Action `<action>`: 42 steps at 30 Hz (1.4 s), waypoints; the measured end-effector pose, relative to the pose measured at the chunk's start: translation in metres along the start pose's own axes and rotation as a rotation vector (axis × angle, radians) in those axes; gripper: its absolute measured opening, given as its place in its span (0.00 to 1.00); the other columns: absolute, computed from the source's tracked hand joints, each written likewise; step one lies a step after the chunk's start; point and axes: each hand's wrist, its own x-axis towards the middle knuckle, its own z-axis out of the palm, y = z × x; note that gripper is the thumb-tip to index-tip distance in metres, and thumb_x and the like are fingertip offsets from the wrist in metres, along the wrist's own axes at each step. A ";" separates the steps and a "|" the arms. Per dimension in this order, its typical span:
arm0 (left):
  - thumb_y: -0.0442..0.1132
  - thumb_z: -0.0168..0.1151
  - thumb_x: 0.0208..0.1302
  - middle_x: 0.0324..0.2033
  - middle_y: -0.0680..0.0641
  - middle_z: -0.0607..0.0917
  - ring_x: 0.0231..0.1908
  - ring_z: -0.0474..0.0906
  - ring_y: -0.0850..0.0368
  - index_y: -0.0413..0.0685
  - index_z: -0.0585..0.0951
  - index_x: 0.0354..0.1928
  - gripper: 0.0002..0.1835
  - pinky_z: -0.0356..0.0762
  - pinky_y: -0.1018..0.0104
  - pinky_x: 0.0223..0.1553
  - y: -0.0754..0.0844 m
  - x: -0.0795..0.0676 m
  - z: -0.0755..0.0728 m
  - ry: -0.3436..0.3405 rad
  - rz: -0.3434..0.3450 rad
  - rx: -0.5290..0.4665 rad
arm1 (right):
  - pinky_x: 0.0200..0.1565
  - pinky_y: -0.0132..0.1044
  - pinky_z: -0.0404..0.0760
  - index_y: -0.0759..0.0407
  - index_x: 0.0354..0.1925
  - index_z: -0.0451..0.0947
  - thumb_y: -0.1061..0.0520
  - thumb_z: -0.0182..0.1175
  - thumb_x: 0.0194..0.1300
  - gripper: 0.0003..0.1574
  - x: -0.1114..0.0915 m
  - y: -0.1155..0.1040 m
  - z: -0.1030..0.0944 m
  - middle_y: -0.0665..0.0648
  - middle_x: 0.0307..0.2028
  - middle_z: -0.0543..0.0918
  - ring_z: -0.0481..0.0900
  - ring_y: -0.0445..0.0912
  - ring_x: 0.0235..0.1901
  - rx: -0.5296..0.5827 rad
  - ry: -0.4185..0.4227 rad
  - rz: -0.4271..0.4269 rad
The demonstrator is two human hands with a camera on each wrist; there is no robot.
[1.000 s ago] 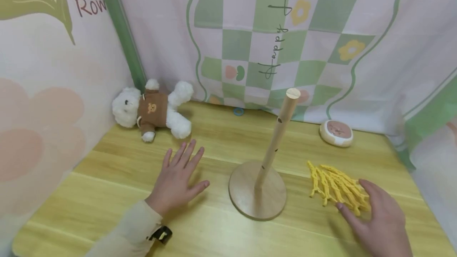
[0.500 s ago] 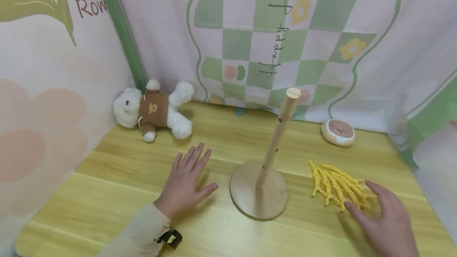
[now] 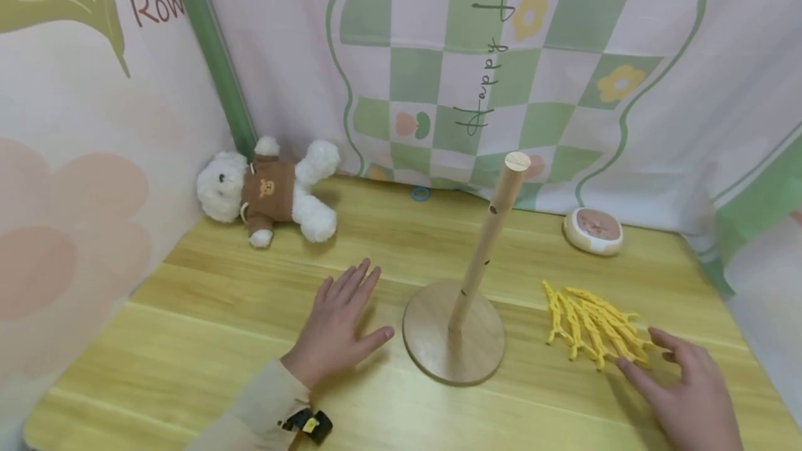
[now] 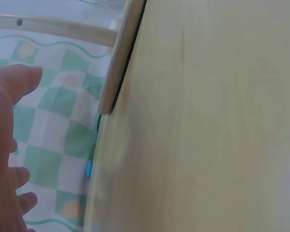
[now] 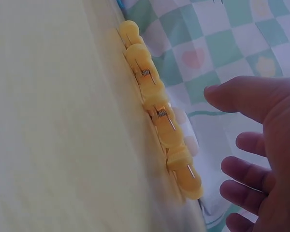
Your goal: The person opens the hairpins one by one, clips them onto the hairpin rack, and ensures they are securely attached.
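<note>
A light wooden post [image 3: 487, 249] rises from a round wooden base [image 3: 426, 339] at mid-table, with dark holes along its side. To its left, my left hand [image 3: 335, 333] is held palm down over the table, fingers straight and thumb spread toward the base. On the right lies a fan-shaped row of several yellow plastic clips [image 3: 592, 326], each branching at its ends. Small metal springs show on these clips [image 5: 154, 104] in the right wrist view. My right hand [image 3: 686, 385] is at their near right end, thumb and forefinger parted and holding nothing; a gap separates them in the wrist view.
A white plush toy [image 3: 269, 193] in a brown shirt lies at the back left of the wooden table [image 3: 156, 360]. A small rounded clock-like device [image 3: 594, 231] stands at the back right. A blue ring [image 3: 420, 193] lies by the checked curtain [image 3: 416, 75].
My left hand has shifted right and slightly nearer, toward the base. The right hand has drawn back to the right from the clips, which stay on the table.
</note>
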 end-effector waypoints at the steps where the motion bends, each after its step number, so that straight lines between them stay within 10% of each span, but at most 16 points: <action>1: 0.69 0.54 0.66 0.78 0.42 0.53 0.75 0.54 0.39 0.49 0.53 0.80 0.50 0.48 0.32 0.71 0.001 0.000 0.001 -0.004 -0.001 -0.010 | 0.43 0.70 0.68 0.74 0.69 0.62 0.42 0.69 0.64 0.51 0.000 0.001 0.000 0.79 0.59 0.69 0.68 0.71 0.51 -0.001 -0.008 0.009; 10: 0.68 0.58 0.65 0.78 0.42 0.55 0.75 0.53 0.41 0.47 0.54 0.79 0.51 0.46 0.34 0.72 0.006 0.003 0.007 -0.055 -0.009 -0.094 | 0.39 0.51 0.70 0.74 0.65 0.66 0.37 0.65 0.66 0.50 0.002 0.007 0.001 0.76 0.58 0.70 0.71 0.64 0.49 -0.007 -0.103 0.133; 17: 0.66 0.60 0.64 0.77 0.43 0.56 0.75 0.54 0.44 0.47 0.53 0.80 0.51 0.46 0.36 0.72 0.012 0.005 0.013 -0.083 -0.009 -0.119 | 0.33 0.37 0.71 0.73 0.63 0.71 0.37 0.68 0.63 0.47 0.003 0.015 0.001 0.76 0.53 0.78 0.74 0.37 0.36 -0.010 -0.128 0.153; 26: 0.68 0.60 0.63 0.78 0.44 0.55 0.76 0.51 0.46 0.51 0.52 0.80 0.52 0.45 0.38 0.73 0.019 0.009 0.020 -0.151 0.002 -0.157 | 0.45 0.59 0.72 0.75 0.64 0.67 0.28 0.62 0.63 0.56 0.002 0.017 0.000 0.79 0.61 0.71 0.74 0.68 0.51 -0.028 -0.187 0.300; 34: 0.68 0.62 0.61 0.78 0.45 0.55 0.76 0.51 0.47 0.50 0.52 0.80 0.54 0.44 0.40 0.74 0.022 0.019 0.026 -0.204 -0.015 -0.184 | 0.50 0.64 0.69 0.73 0.63 0.69 0.27 0.61 0.62 0.56 0.002 0.018 0.001 0.79 0.61 0.70 0.69 0.71 0.56 -0.032 -0.190 0.341; 42: 0.70 0.62 0.60 0.77 0.46 0.56 0.76 0.52 0.48 0.49 0.54 0.80 0.55 0.44 0.41 0.74 0.022 0.028 0.037 -0.245 -0.009 -0.223 | 0.28 0.31 0.67 0.65 0.59 0.76 0.31 0.64 0.63 0.44 -0.005 0.019 -0.003 0.62 0.43 0.84 0.69 0.28 0.28 -0.001 -0.103 0.347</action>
